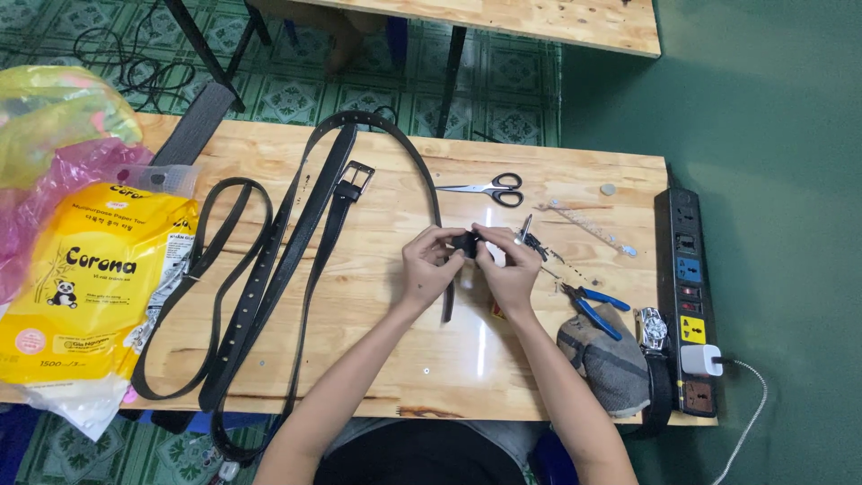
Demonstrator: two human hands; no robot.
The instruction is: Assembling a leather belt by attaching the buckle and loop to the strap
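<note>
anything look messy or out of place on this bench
Mostly tidy. Black belts spill off the table's near edge, and the power strip juts past it. Both hands pinch a belt end.

Left hand (431, 267) and right hand (505, 269): raised side by side, fingers (446, 235) curled inward, fingertips pinched together; forearms bare, converging from below.

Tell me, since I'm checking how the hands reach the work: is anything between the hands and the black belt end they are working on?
Nothing visible. Both the left hand and right hand already pinch the black belt end directly. The scissors and blue-handled pliers lie off to the side on the wooden table.
</note>
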